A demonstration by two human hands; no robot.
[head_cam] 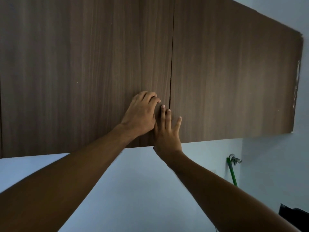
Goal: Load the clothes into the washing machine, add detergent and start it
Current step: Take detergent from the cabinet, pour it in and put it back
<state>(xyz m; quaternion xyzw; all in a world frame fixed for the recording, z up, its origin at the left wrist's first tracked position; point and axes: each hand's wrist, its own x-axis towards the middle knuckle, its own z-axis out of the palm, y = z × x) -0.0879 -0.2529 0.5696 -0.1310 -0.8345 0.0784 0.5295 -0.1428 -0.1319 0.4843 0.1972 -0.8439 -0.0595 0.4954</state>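
Note:
A dark wood wall cabinet fills the upper view, with a left door [83,72] and a right door [234,81] meeting at a thin vertical seam. Both doors look shut. My left hand [142,114] rests on the left door just beside the seam, its fingers curled toward the door's edge. My right hand [168,133] lies flat with fingers spread against the doors' lower edge, straddling the seam. Neither hand holds anything. No clothes, detergent or washing machine are in view.
A pale wall [142,190] runs below the cabinet. A metal tap [235,159] with a green hose [232,173] sticks out of the wall at the right. A dark object [294,215] shows at the lower right edge.

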